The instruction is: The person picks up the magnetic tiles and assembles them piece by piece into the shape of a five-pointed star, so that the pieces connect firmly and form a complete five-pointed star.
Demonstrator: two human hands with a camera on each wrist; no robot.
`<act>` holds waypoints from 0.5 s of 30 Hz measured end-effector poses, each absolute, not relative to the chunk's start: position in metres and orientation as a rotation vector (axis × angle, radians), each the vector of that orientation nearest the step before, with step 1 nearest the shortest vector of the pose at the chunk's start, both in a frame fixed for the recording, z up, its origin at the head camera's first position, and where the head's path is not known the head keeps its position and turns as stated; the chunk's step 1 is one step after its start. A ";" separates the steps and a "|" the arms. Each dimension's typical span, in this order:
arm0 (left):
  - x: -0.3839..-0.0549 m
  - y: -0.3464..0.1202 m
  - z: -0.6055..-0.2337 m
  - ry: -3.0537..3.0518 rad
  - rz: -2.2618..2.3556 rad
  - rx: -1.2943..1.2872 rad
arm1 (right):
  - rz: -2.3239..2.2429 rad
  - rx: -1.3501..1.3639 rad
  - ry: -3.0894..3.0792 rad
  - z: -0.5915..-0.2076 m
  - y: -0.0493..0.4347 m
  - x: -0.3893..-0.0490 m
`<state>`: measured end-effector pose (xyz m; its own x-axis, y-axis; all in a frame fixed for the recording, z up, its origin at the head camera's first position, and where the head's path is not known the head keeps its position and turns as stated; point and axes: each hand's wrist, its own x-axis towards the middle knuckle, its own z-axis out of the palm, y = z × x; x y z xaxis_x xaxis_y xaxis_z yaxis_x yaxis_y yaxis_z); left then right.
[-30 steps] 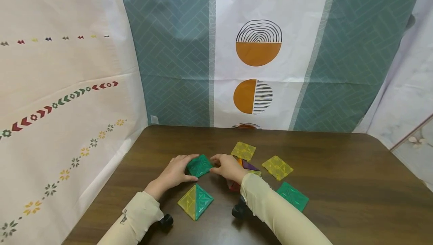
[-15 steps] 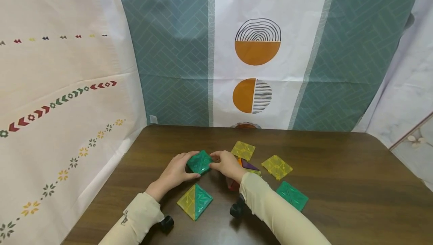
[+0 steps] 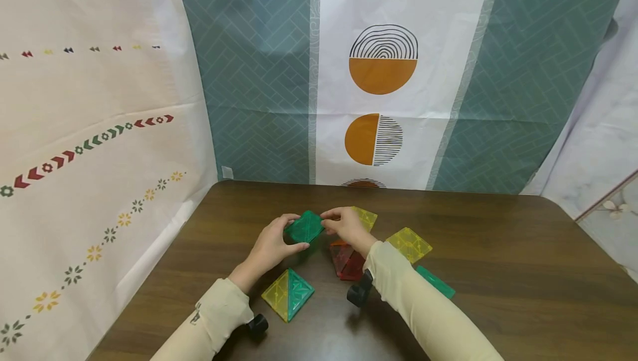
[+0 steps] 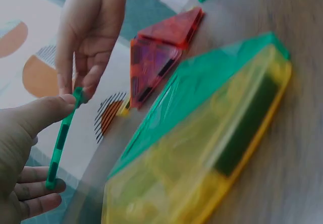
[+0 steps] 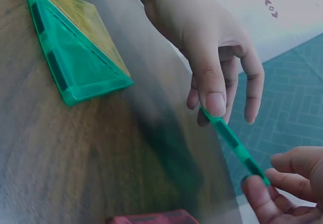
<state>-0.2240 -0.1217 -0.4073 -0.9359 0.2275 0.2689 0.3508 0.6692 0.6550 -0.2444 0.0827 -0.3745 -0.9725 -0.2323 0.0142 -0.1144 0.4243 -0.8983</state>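
Observation:
A square green magnetic tile with a diagonal line is held above the table between both hands. My left hand grips its left side, thumb at the near corner and fingers at the far one. My right hand pinches its right corner between thumb and fingers. In both wrist views the green tile appears almost edge-on, dark magnets along its rim. Below it lies a diamond of one yellow triangle and one green triangle. Red triangle tiles stand under my right hand, partly hidden by it.
Two flat yellow tiles lie to the right and behind my right hand. A green tile is partly covered by the right sleeve. Hanging cloths border the wooden table at the back and left.
Both hands have lifted the green tile off the table, moving it away and slightly right. More of the red tiles now shows beneath my right hand. The yellow-and-green diamond has stayed put.

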 end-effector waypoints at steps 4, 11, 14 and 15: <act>-0.224 -0.114 -0.402 -2.684 -1.177 -0.485 | -1.582 -0.275 2.600 -0.368 0.085 -0.248; -0.229 -0.104 -0.396 -2.608 -1.569 -0.392 | -1.540 -0.211 2.595 -0.358 0.098 -0.255; -0.235 -0.099 -0.397 -2.524 -1.779 -0.297 | -1.575 -0.201 2.536 -0.356 0.107 -0.259; -0.237 -0.097 -0.398 -2.498 -1.837 -0.264 | -1.570 -0.206 2.533 -0.355 0.110 -0.260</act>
<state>-0.2374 -0.0967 -0.3976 -0.9851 0.1191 0.1237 0.1536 0.2889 0.9450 -0.2602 0.1099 -0.3550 -0.9785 -0.1976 -0.0585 -0.0355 0.4413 -0.8966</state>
